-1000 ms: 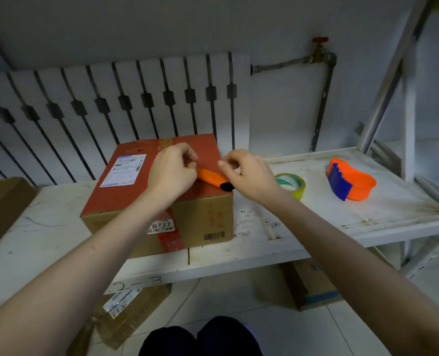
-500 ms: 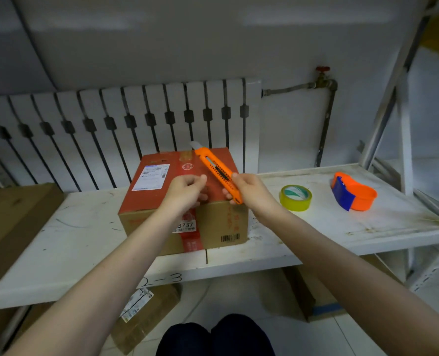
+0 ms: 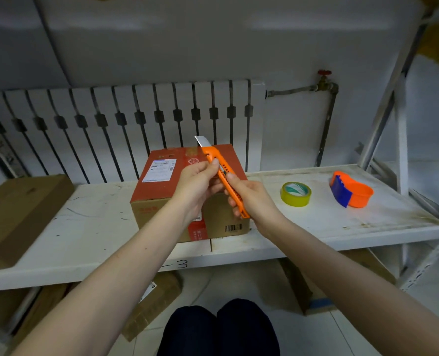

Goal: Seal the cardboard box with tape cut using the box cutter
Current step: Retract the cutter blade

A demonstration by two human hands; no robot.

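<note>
Two bare arms reach up from the bottom corners and meet mid-frame. The right hand (image 3: 251,200) grips the box cutter (image 3: 211,154). The left hand (image 3: 196,185) pinches it higher up.

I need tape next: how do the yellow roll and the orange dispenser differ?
The yellow roll is a bare round ring; the orange dispenser is larger, elongated, with a blue panel. The roll lies nearer the box, the dispenser farther right. Both sit on the shelf, untouched.

The box cutter (image 3: 211,154) is orange, the cardboard box (image 3: 146,191) red-topped brown, the tape roll (image 3: 295,200) yellow.
</note>
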